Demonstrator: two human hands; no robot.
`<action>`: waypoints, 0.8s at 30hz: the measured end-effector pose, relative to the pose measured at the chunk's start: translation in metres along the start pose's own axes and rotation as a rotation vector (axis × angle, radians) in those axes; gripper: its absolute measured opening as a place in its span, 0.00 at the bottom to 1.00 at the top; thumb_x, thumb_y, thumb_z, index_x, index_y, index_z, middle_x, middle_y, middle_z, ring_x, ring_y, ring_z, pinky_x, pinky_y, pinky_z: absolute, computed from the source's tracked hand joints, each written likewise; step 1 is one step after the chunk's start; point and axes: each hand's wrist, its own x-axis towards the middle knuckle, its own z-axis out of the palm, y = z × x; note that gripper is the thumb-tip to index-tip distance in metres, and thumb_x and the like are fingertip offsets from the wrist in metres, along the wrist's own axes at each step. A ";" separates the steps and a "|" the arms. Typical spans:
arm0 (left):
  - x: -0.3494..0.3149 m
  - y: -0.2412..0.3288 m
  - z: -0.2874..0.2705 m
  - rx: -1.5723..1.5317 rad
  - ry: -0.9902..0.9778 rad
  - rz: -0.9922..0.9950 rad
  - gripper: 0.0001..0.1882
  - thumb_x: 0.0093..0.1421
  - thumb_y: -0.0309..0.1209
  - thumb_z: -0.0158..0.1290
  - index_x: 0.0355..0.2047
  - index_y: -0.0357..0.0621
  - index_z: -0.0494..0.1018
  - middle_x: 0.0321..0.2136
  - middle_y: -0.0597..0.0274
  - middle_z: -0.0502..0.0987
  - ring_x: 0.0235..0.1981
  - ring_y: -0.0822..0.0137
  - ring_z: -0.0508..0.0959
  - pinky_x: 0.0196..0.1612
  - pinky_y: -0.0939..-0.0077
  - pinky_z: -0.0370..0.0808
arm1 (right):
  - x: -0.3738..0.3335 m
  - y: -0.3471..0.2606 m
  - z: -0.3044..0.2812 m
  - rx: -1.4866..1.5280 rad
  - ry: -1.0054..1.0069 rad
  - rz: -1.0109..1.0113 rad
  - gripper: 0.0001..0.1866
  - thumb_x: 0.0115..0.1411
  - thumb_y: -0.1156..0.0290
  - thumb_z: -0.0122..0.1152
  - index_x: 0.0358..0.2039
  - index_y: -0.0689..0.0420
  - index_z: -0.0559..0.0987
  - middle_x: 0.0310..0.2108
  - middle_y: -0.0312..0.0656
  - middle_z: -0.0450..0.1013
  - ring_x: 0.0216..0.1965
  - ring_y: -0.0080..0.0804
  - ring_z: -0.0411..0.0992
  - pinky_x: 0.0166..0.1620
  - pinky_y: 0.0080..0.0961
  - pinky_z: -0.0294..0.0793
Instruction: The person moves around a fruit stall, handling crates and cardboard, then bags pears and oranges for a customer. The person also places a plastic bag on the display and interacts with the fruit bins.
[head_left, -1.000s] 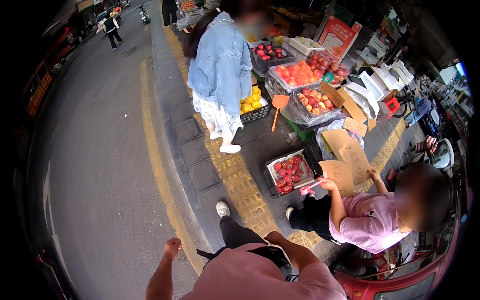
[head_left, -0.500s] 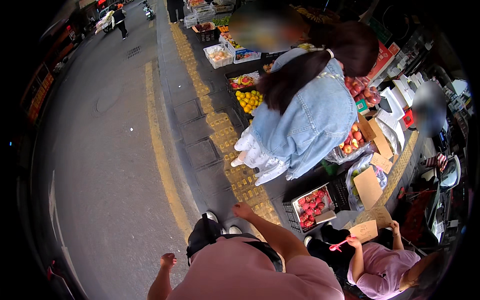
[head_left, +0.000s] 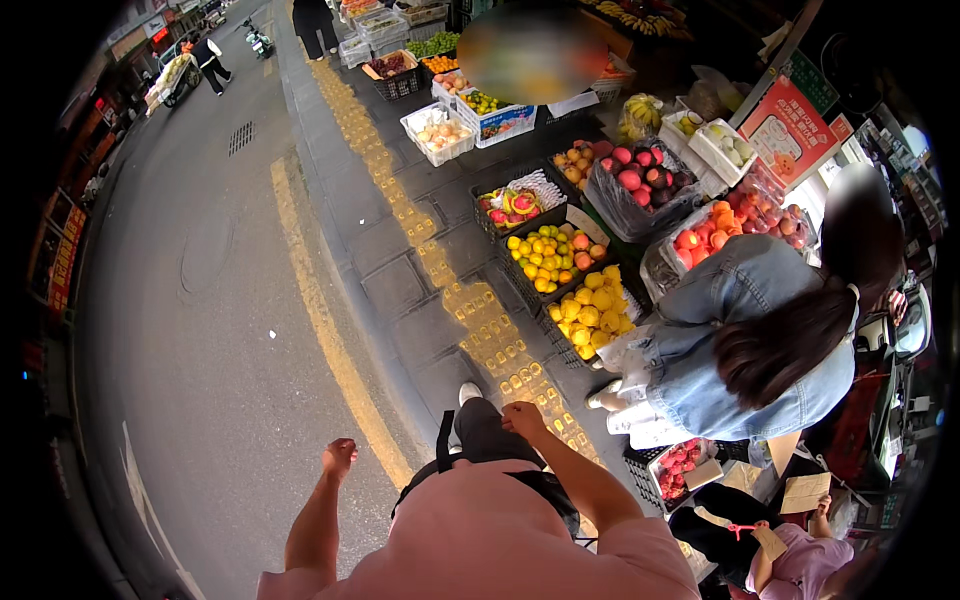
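My left hand hangs over the road at my left side, its fingers curled in and nothing showing in them. Ahead of my body, my right hand is also loosely closed and touches nothing. It is above the yellow tactile strip of the pavement. The nearest goods are a black crate of yellow fruit and a crate of yellow-green citrus, both to the right and beyond reach of either hand. One of my shoes is stepping forward on the paving.
A person in a denim jacket stands by the fruit stall at right. Behind, another person in pink holds cardboard near a crate of red fruit. White baskets stand ahead. Down the road are a person with a loaded cart and a scooter.
I have moved forward along the pavement; the denim-jacketed person and the stall have shifted back and right. My left hand has swung forward and up, and my right hand sits slightly further right.
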 end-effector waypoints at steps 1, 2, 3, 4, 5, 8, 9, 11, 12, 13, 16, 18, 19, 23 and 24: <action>0.045 0.054 -0.011 0.019 -0.008 0.094 0.17 0.63 0.35 0.51 0.44 0.33 0.77 0.29 0.54 0.81 0.29 0.67 0.81 0.33 0.74 0.79 | 0.029 -0.015 -0.002 0.031 0.041 0.020 0.15 0.61 0.61 0.60 0.38 0.61 0.80 0.28 0.40 0.78 0.26 0.27 0.77 0.28 0.25 0.76; 0.086 0.097 -0.022 0.015 -0.003 0.141 0.17 0.63 0.35 0.51 0.44 0.33 0.77 0.29 0.54 0.81 0.29 0.67 0.81 0.33 0.74 0.79 | 0.060 -0.030 0.000 0.058 0.081 0.042 0.15 0.61 0.61 0.59 0.38 0.61 0.80 0.28 0.40 0.78 0.25 0.28 0.77 0.28 0.25 0.76; 0.128 0.142 -0.025 0.006 -0.013 0.195 0.17 0.63 0.35 0.51 0.44 0.33 0.77 0.29 0.54 0.81 0.30 0.67 0.82 0.33 0.74 0.79 | 0.093 -0.044 -0.002 0.052 0.088 0.059 0.15 0.61 0.61 0.59 0.36 0.62 0.81 0.27 0.41 0.78 0.25 0.28 0.77 0.28 0.25 0.76; 0.165 0.186 -0.026 -0.003 -0.025 0.250 0.17 0.63 0.35 0.51 0.45 0.33 0.77 0.30 0.54 0.82 0.30 0.67 0.82 0.33 0.74 0.78 | 0.128 -0.058 0.000 0.048 0.096 0.076 0.15 0.60 0.62 0.59 0.34 0.62 0.81 0.26 0.41 0.78 0.25 0.28 0.77 0.28 0.25 0.76; 0.195 0.215 -0.027 -0.019 -0.002 0.213 0.17 0.64 0.35 0.50 0.45 0.35 0.77 0.30 0.55 0.82 0.30 0.67 0.81 0.33 0.75 0.77 | 0.165 -0.068 -0.002 0.045 0.109 0.095 0.14 0.60 0.62 0.59 0.33 0.63 0.81 0.26 0.41 0.78 0.24 0.28 0.77 0.28 0.25 0.76; 0.283 0.260 -0.040 0.020 -0.128 0.068 0.16 0.64 0.33 0.51 0.48 0.37 0.76 0.30 0.57 0.81 0.29 0.69 0.80 0.29 0.76 0.76 | 0.297 -0.104 -0.019 -0.300 0.310 0.000 0.14 0.56 0.64 0.61 0.24 0.64 0.81 0.20 0.44 0.77 0.20 0.30 0.76 0.26 0.27 0.75; 0.298 0.266 -0.054 0.040 -0.194 0.055 0.14 0.63 0.31 0.53 0.46 0.37 0.76 0.30 0.56 0.81 0.27 0.69 0.80 0.28 0.77 0.75 | 0.318 -0.149 -0.018 -0.162 0.199 0.061 0.15 0.55 0.63 0.61 0.24 0.64 0.81 0.19 0.44 0.77 0.19 0.32 0.76 0.26 0.29 0.76; 0.347 0.266 -0.085 0.184 -0.293 0.005 0.12 0.62 0.28 0.53 0.44 0.37 0.77 0.28 0.57 0.80 0.25 0.69 0.79 0.25 0.77 0.74 | 0.371 -0.208 -0.020 -0.306 0.329 -0.070 0.17 0.54 0.61 0.60 0.23 0.64 0.81 0.20 0.46 0.78 0.20 0.36 0.78 0.29 0.33 0.77; 0.363 0.274 -0.097 0.217 -0.294 -0.028 0.13 0.61 0.28 0.53 0.45 0.37 0.77 0.28 0.57 0.80 0.26 0.68 0.80 0.25 0.76 0.75 | 0.385 -0.255 -0.023 -0.370 0.390 -0.099 0.17 0.54 0.60 0.60 0.25 0.65 0.81 0.21 0.47 0.78 0.23 0.38 0.79 0.32 0.35 0.78; 0.395 0.251 -0.123 0.225 -0.273 -0.076 0.12 0.61 0.30 0.54 0.42 0.38 0.78 0.27 0.57 0.81 0.24 0.67 0.80 0.25 0.75 0.75 | 0.400 -0.303 -0.023 -0.344 0.387 -0.156 0.17 0.54 0.59 0.60 0.27 0.64 0.82 0.23 0.48 0.79 0.24 0.40 0.79 0.35 0.37 0.78; 0.493 0.280 -0.153 0.528 -0.354 0.018 0.13 0.57 0.39 0.57 0.34 0.42 0.82 0.25 0.57 0.82 0.21 0.65 0.79 0.26 0.69 0.76 | 0.459 -0.414 -0.059 -0.339 0.448 -0.229 0.18 0.56 0.57 0.59 0.31 0.60 0.83 0.24 0.45 0.80 0.26 0.37 0.80 0.35 0.36 0.78; 0.574 0.322 -0.177 0.853 -0.396 0.248 0.16 0.53 0.45 0.58 0.29 0.45 0.82 0.23 0.56 0.82 0.21 0.63 0.80 0.28 0.66 0.76 | 0.505 -0.471 -0.076 -0.239 0.491 -0.137 0.18 0.57 0.55 0.59 0.33 0.58 0.83 0.24 0.41 0.80 0.27 0.33 0.79 0.35 0.32 0.77; 0.615 0.347 -0.185 0.886 -0.393 0.280 0.17 0.52 0.47 0.58 0.28 0.46 0.82 0.22 0.56 0.81 0.21 0.63 0.80 0.29 0.65 0.77 | 0.523 -0.495 -0.090 -0.220 0.464 -0.076 0.17 0.57 0.55 0.59 0.34 0.57 0.83 0.23 0.40 0.79 0.26 0.29 0.78 0.34 0.28 0.77; 0.804 0.544 -0.151 0.820 -0.375 0.180 0.13 0.55 0.37 0.63 0.23 0.39 0.77 0.19 0.54 0.80 0.13 0.64 0.76 0.18 0.66 0.73 | 0.606 -0.483 -0.144 -0.951 0.516 -0.048 0.14 0.56 0.57 0.61 0.24 0.55 0.80 0.21 0.38 0.77 0.21 0.25 0.76 0.26 0.24 0.74; 0.837 0.629 -0.125 0.709 -0.386 0.126 0.13 0.56 0.30 0.64 0.20 0.37 0.74 0.19 0.53 0.80 0.10 0.66 0.74 0.13 0.69 0.70 | 0.611 -0.441 -0.145 -0.949 0.515 0.207 0.15 0.58 0.57 0.60 0.23 0.55 0.79 0.20 0.37 0.76 0.19 0.27 0.76 0.24 0.25 0.73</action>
